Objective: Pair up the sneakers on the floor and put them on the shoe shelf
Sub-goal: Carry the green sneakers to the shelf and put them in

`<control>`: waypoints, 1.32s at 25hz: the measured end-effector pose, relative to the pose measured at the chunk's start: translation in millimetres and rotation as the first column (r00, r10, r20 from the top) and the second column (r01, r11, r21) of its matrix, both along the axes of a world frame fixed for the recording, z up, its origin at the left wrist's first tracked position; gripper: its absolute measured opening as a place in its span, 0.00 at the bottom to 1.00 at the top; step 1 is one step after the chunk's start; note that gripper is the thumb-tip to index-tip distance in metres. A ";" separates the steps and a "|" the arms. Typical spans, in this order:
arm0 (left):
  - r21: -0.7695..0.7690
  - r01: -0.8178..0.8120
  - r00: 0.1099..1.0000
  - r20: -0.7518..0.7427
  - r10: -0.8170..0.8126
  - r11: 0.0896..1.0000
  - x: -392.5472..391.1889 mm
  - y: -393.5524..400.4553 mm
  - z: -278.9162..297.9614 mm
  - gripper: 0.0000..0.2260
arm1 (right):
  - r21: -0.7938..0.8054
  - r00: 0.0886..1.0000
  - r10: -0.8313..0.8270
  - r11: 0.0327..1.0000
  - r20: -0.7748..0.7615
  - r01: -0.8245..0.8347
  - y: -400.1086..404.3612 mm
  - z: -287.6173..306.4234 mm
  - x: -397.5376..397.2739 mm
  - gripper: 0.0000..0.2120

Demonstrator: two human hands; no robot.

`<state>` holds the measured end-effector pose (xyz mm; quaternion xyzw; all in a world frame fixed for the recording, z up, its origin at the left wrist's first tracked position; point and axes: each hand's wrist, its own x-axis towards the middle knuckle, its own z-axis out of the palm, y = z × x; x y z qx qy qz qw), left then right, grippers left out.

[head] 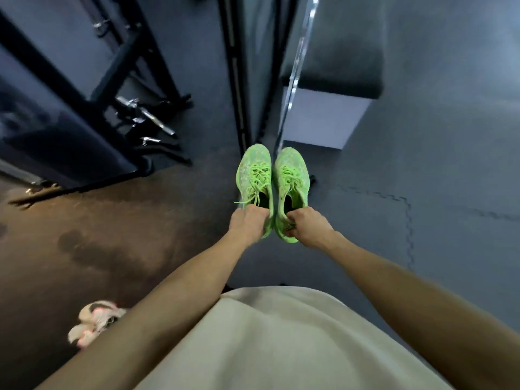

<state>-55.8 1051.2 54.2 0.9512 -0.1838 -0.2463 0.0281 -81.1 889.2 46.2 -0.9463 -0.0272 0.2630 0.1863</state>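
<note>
your left hand and right hand each grasp one green sneaker by the heel, paired (shelf not identifiable); a pink-white pair waits on the floor.

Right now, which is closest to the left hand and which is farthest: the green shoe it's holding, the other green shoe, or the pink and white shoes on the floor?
From the left hand outward:
1. Left green sneaker, gripped at its heel by that hand.
2. Right green sneaker, just beside it, gripped by the right hand.
3. Pink and white sneakers, on the floor far down at the lower left.
</note>
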 end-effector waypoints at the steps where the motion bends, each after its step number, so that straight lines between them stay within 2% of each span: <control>1: -0.004 0.060 0.998 -0.002 -0.060 0.998 9.2 -29.8 1.2 0.04 | -0.001 0.998 -0.067 0.998 -0.004 0.067 -28.4 -0.8 -0.7 0.11; 5: 0.003 0.287 0.958 -0.013 -0.287 0.958 46.4 -141.8 5.1 0.04 | 0.015 0.943 -0.333 0.943 -0.015 0.334 -128.8 -3.3 -2.7 0.18; 10: -0.012 0.494 0.869 -0.003 -0.494 0.869 99.6 -271.6 -6.3 0.03 | 0.022 0.849 -0.528 0.849 -0.015 0.528 -241.7 -10.3 21.6 0.19; 17: -0.001 0.650 0.760 0.004 -0.650 0.760 195.1 -452.0 -6.0 0.03 | -0.005 0.753 -0.658 0.753 0.005 0.658 -396.6 -4.3 89.8 0.06; 21: 0.011 0.708 0.706 0.014 -0.709 0.706 235.5 -554.3 -0.4 0.03 | 0.015 0.700 -0.714 0.700 0.012 0.714 -487.7 -0.2 124.4 0.09; 25: 0.026 0.712 0.701 0.019 -0.713 0.701 264.8 -661.4 -9.1 0.02 | 0.036 0.679 -0.734 0.679 0.019 0.733 -593.0 -8.1 152.4 0.06; 33: 0.017 0.605 0.796 0.003 -0.605 0.796 301.4 -863.8 0.2 0.04 | 0.020 0.774 -0.633 0.774 0.034 0.633 -809.4 4.8 206.1 0.07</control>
